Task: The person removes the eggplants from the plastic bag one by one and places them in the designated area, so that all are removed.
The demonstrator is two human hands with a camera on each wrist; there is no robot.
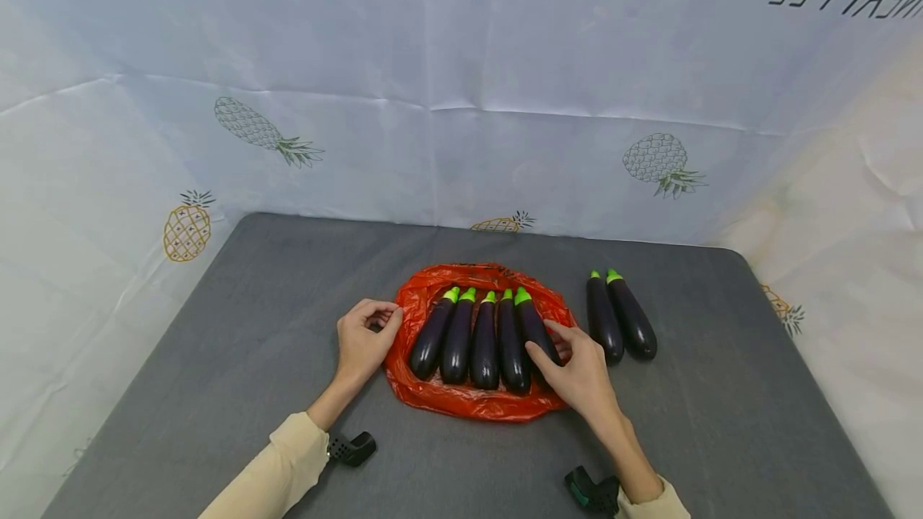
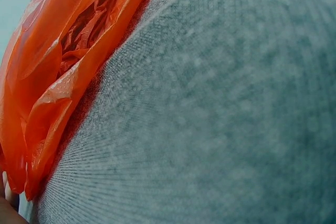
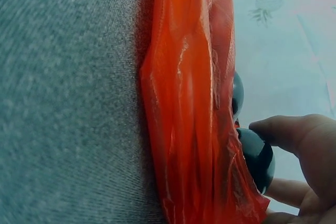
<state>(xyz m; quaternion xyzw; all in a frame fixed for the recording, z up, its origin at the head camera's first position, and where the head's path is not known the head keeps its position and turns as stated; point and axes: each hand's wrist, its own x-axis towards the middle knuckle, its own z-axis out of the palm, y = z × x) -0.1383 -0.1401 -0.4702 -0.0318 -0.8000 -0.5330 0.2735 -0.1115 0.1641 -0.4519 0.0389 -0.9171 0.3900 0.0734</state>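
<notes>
A red plastic bag [image 1: 476,404] lies spread open on the table with several dark purple eggplants [image 1: 485,351] side by side in it, their green stem ends pointing to the far side. At the bag's left rim, my left hand [image 1: 363,340] pinches the plastic between thumb and fingers. My right hand [image 1: 580,371] grips the rightmost eggplant [image 1: 532,325] in the bag, thumb on its near left side and fingers on its right. In the right wrist view the thumb [image 3: 281,131] presses against the round end of this eggplant [image 3: 257,158], just above the red plastic.
Two more eggplants [image 1: 629,319] lie together on the grey table [image 1: 721,391], right of the bag. A pale cloth [image 1: 461,158] with pineapple prints hangs behind the table and along its sides.
</notes>
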